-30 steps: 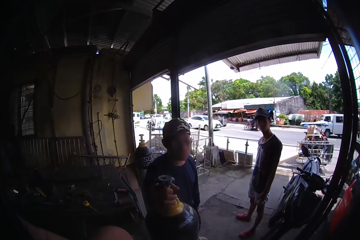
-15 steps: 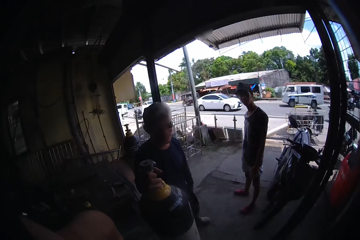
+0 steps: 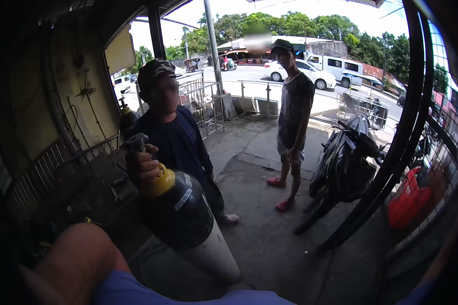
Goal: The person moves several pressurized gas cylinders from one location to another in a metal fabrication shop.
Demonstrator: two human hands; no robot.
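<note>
Neither of my hands shows in the head view. At the lower left a bent bare limb of mine (image 3: 79, 249) comes into view, beside my blue clothing (image 3: 188, 297) along the bottom edge. Just beyond it, a gas cylinder (image 3: 188, 208) with a dark upper body, yellow shoulder and pale lower part leans to the left. The hand (image 3: 147, 165) of a co-worker in dark clothes (image 3: 173, 134) grips its neck, below the valve (image 3: 136, 141).
Another person (image 3: 294, 107) in a cap and red shoes stands further back. A motorcycle (image 3: 346, 162) is parked at the right, beside dark metal bars (image 3: 387, 173) and a red object (image 3: 408, 198). A second cylinder (image 3: 130, 119) stands at the left wall. Vehicles occupy the road outside.
My view has tilted down, so the people and the cylinder appear higher and further left. More of my limb and blue clothing shows. The white car has moved right, partly behind the standing person.
</note>
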